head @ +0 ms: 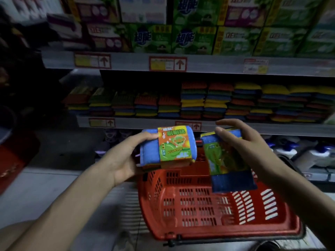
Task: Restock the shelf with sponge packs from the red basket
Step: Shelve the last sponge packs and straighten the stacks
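- In the left hand, a sponge pack is being gripped at its blue end, with the thumb being laid along the top edge.
- The packs are being judged light, soft and squashy, and the paper-banded middle is being favoured as the firmest hold.
- The red basket is being kept at six o'clock of both packs, and the sponge shelf at twelve o'clock.
- A second sponge pack is being held tilted and pinched at its upper end by the right hand.
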Available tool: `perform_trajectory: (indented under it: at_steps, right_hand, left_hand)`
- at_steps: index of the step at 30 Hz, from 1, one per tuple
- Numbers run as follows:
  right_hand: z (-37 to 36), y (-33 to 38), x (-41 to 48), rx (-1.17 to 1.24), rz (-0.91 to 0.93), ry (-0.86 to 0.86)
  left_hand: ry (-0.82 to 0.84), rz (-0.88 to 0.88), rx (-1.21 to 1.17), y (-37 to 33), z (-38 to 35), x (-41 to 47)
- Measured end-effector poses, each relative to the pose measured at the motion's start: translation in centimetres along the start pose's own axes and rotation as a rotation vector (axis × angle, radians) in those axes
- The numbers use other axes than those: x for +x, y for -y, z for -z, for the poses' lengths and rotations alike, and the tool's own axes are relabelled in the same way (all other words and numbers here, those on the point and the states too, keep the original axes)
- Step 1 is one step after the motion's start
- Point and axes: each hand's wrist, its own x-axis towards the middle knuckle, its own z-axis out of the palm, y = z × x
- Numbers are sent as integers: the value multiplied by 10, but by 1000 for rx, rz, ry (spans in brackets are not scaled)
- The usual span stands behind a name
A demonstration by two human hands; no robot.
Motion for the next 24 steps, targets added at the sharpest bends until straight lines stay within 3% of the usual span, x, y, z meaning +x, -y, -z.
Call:
perform_trajectory:
  at_steps: [6, 14, 19, 24]
  right_hand:
    - [-8, -7, -2, -162, 44, 23]
    - [-31, -8, 4, -300, 60, 40]
    - [-44, -5, 13, -4, -42, 164]
    - [-60, -3, 22, 115, -32, 273]
  left_hand:
    - [-226, 25, -43, 6, 9, 20]
    - [-178, -52, -183, 3, -11, 34]
    - [-147, -79, -299, -5, -22, 38]
    - [-191, -113, -372, -11, -29, 47]
